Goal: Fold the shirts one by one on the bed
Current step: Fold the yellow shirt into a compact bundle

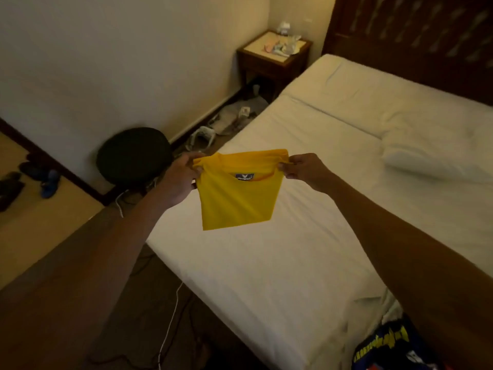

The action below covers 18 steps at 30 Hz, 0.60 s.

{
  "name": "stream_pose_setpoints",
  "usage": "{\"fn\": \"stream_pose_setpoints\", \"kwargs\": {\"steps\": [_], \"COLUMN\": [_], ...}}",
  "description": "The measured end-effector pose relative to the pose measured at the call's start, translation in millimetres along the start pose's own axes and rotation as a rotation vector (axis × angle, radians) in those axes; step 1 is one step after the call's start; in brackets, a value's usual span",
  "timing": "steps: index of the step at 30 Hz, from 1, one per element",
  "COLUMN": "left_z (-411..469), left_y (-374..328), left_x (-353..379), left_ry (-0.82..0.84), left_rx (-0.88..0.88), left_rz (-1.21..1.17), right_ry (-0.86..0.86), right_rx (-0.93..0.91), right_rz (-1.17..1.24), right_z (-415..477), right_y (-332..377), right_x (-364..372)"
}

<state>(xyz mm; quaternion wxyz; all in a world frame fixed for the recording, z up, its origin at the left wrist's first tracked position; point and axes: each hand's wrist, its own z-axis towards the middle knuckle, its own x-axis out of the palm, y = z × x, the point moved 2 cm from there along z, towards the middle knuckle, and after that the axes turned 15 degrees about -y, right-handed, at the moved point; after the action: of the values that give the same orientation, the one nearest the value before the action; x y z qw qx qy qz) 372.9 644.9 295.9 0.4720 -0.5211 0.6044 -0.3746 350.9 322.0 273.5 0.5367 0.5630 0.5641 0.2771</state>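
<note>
Head view showed your left grip (pixel 184 177) and right grip (pixel 301 169) pinching the shirt (pixel 237 201) at its top corners; it looked light, limp, best held there

Loads of open room on the white-sheeted bed (pixel 266 276) under the hanging folded yellow shirt (pixel 237 198). Only the white pillow (pixel 437 158) far right and a blue-and-yellow patterned cloth (pixel 384 345) at the near corner get in the way.
</note>
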Motion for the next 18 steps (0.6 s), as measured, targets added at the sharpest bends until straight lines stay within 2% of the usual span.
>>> {"fn": "stream_pose_setpoints", "kwargs": {"steps": [4, 7, 13, 18], "left_z": [1.4, -2.3, -20.5, -40.6], "left_y": [-33.6, -62.4, -110.5, -137.7], "left_x": [-90.8, -163.6, -324.9, -442.1], "left_ry": [-0.138, -0.180, -0.229, -0.436], "left_rx": [0.054, 0.106, 0.197, 0.188], "left_rz": [-0.018, -0.110, -0.121, -0.219], "right_ry": [0.009, 0.021, 0.050, 0.092], "right_rx": [-0.195, -0.320, -0.547, -0.664], "right_rz": [-0.099, -0.132, -0.106, -0.061], "right_z": [-3.6, -7.0, -26.2, -52.9], "right_y": [84.5, 147.2, 260.6, 339.0], "right_x": [62.8, 121.0, 254.8, 375.0]}}
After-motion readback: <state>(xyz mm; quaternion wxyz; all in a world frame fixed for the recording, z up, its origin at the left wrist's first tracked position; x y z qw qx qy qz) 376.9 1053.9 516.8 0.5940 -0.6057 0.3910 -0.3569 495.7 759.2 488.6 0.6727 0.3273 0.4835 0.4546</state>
